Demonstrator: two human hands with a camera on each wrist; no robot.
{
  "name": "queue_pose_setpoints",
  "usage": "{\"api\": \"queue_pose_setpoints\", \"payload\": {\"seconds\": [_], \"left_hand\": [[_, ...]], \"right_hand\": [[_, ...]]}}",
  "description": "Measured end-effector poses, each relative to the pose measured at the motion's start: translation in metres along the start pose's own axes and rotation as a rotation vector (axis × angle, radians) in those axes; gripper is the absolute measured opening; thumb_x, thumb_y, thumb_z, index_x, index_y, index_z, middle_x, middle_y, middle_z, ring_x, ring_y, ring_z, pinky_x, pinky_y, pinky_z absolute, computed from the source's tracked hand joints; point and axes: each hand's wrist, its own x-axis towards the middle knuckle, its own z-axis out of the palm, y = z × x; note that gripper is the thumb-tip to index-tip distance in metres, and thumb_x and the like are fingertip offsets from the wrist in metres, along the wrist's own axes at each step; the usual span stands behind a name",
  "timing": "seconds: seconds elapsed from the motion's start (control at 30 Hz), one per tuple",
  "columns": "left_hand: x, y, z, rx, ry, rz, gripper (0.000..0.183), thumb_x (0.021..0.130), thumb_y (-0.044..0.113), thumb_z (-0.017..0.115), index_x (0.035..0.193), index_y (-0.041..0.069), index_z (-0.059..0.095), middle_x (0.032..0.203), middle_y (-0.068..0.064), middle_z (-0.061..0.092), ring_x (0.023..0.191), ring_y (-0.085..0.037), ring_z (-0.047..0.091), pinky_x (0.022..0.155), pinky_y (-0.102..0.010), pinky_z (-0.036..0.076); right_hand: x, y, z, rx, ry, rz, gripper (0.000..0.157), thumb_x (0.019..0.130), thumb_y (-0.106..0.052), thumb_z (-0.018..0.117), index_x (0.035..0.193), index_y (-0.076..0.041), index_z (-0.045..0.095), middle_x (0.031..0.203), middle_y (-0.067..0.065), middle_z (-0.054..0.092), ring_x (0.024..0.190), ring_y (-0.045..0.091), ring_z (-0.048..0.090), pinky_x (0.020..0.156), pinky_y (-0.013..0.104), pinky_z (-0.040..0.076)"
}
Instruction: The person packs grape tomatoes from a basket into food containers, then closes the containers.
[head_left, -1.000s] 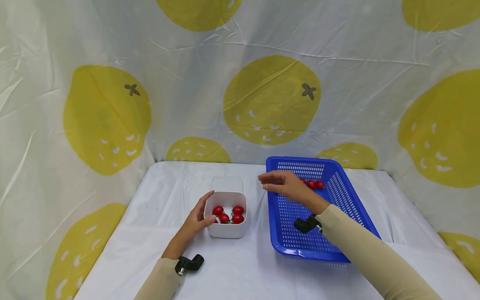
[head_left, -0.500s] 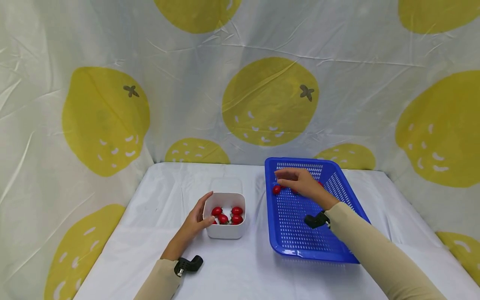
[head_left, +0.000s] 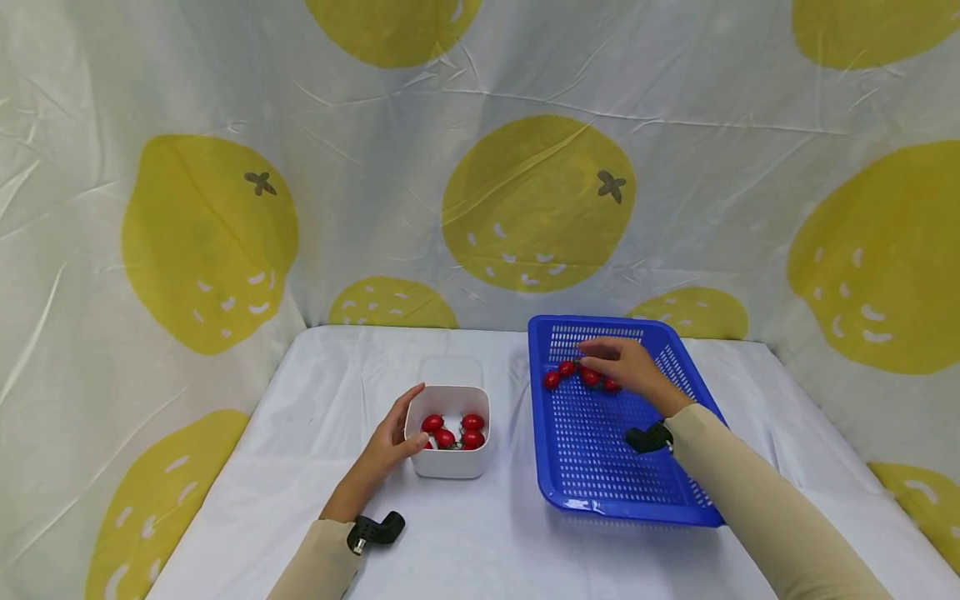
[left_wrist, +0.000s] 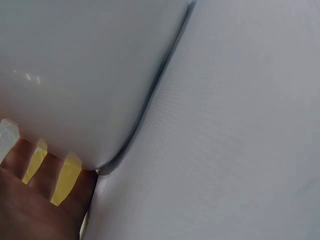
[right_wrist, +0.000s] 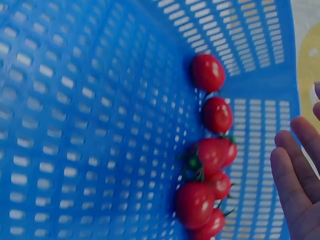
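Observation:
My left hand [head_left: 384, 439] holds the left side of a white plastic box [head_left: 450, 464], thumb at the near rim and fingers along the outer wall. Several cherry tomatoes [head_left: 445, 438] lie inside this box. On the right, my right hand [head_left: 628, 367] hovers over the far part of a blue perforated basket [head_left: 546, 467], nothing visible in its grasp. Below and beside it, more cherry tomatoes [head_left: 590, 378] rest along the basket's far end. In the right wrist view the fingers [right_wrist: 287, 187] are extended and apart from the tomatoes [right_wrist: 195, 205], some bearing green stems.
A translucent square lid-like piece [head_left: 451, 368] lies behind the white box. White cloth [head_left: 480, 550] covers the table. A curtain with yellow lemon prints [head_left: 536, 204] hangs behind its far edge.
My right hand has moved right, from beside the basket's left rim to above its tomatoes, uncovering several at the left. My left hand stays on the box.

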Motion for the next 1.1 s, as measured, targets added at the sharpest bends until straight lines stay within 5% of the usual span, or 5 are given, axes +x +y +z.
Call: {"api": "queue_pose_setpoints", "payload": {"seconds": [0.43, 1.1], "left_hand": [[0.000, -0.002, 0.000, -0.010, 0.000, 0.004, 0.073, 0.090, 0.016, 0.060, 0.153, 0.019, 0.023, 0.159, -0.003, 0.017, 0.147, -0.026, 0.006, 0.114, -0.051, 0.013], [0.001, -0.001, 0.000, -0.006, -0.006, 0.004, 0.072, 0.091, 0.014, 0.059, 0.153, 0.023, 0.023, 0.160, -0.002, 0.015, 0.148, -0.025, 0.000, 0.115, -0.052, 0.008]], "right_hand": [[0.000, 0.026, -0.007, -0.075, 0.047, 0.090, 0.042, 0.090, -0.016, 0.068, 0.127, 0.003, 0.059, 0.124, 0.023, 0.061, 0.114, 0.039, 0.057, 0.095, 0.050, 0.047], [0.000, 0.042, -0.009, -0.210, 0.010, 0.183, 0.033, 0.089, -0.011, 0.068, 0.119, 0.002, 0.064, 0.117, 0.024, 0.064, 0.109, 0.041, 0.058, 0.096, 0.054, 0.045]]}}
